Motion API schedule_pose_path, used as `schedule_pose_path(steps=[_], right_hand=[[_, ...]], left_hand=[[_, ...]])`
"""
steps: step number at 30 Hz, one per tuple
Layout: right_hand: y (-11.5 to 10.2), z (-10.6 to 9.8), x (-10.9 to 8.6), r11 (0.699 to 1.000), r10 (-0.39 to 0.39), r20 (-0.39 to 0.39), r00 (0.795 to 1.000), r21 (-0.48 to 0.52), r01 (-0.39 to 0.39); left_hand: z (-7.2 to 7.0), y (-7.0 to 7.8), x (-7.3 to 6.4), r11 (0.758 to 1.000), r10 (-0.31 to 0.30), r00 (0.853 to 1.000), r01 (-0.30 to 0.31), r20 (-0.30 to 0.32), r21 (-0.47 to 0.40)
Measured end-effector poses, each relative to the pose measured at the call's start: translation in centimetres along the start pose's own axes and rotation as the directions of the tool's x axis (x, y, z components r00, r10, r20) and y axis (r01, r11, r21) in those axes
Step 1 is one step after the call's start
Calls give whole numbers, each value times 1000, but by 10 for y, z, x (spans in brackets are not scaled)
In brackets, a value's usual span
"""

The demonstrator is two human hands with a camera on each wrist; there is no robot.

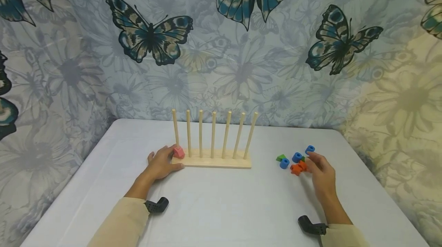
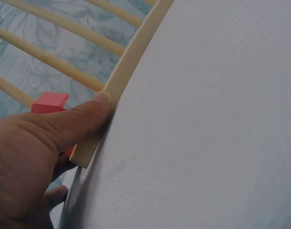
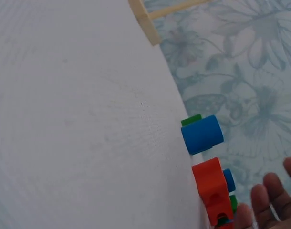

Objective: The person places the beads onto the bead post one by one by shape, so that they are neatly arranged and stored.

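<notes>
My left hand (image 1: 161, 163) grips the left end of a wooden peg board (image 1: 215, 163), thumb along its front edge and the other fingers behind it. Low on the leftmost peg sits a red bead (image 1: 178, 152), beside those fingers; the thumb hides part of it in the left wrist view. Over at the right, my right hand (image 1: 322, 174) hovers at a small pile of beads, fingers loosely bent and holding nothing. Orange star-shaped beads (image 1: 296, 169) lie nearest its fingertips, with a blue bead (image 1: 309, 149) just beyond them.
More blue beads (image 1: 284, 163) and a green bead (image 1: 281, 157) lie at the left of the pile. Several upright pegs (image 1: 213, 135) rise from the board. A white-covered table (image 1: 235, 208) backs onto a butterfly-patterned wall cloth (image 1: 241, 74).
</notes>
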State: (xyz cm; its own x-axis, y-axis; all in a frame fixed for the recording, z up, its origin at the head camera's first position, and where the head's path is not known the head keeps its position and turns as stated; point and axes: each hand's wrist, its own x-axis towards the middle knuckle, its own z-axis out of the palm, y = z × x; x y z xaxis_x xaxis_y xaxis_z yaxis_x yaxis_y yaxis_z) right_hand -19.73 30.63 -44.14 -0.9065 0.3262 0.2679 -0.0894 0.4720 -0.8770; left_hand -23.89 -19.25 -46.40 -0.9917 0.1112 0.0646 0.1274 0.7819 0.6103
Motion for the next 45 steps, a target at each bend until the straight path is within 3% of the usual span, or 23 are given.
schedule_pose_path(steps=[4,9,17,25,30,36,45], right_hand=[[10,3,-2,987,50,57,997,-153,-40],[18,8,-1,957,-27,56,998,-287,42],[22,10,-3,895,-72,98,993,-432,108],[18,10,-2,890,-72,136,988,-439,125],[19,10,-3,876,-101,183,978,-450,175],[19,10,-4,887,-120,242,963,-410,213],[19,14,-6,875,-209,262,942,-381,300]], left_hand=[[-1,0,0,1000,-4,1000,4,9,0],[-2,0,0,1000,0,1000,0,0,5],[-1,2,-1,1000,-12,1000,12,3,0],[-1,0,0,1000,-1,1000,1,1,10],[0,-1,0,1000,1,1000,-1,4,6],[1,-2,0,1000,-6,1000,6,6,-2],[1,-1,0,1000,-9,1000,9,13,0]])
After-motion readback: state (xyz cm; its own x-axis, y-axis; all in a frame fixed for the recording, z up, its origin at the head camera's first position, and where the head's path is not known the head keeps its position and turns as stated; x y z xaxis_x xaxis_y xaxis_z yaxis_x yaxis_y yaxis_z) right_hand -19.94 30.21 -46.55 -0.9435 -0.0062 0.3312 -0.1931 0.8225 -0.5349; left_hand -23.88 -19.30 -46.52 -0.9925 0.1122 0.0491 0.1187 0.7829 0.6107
